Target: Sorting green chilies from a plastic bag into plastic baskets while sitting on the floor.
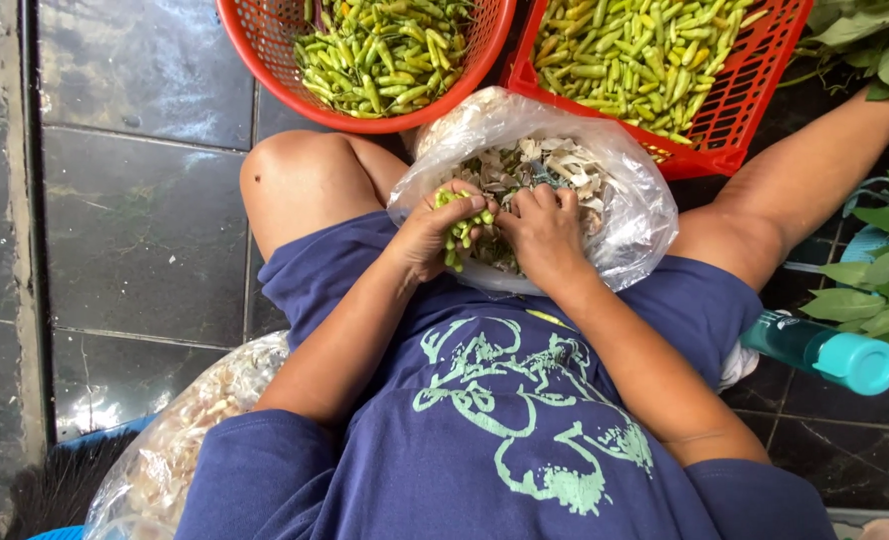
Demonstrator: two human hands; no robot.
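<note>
While the left hand point(433, 232) is clenched around a small bunch of green chillies point(462, 232), the right hand point(545, 228) pinches at the end of one of them, both held over the clear plastic bag point(637, 215) on the lap. That bag already holds a fair heap of pale trimmings, so a good deal of picking looks done. Much seems left, though: the round red basket point(265, 45) and the square red basket point(755, 95) just beyond the knees are both full of green chillies, and I cannot tell which holds the finished ones
</note>
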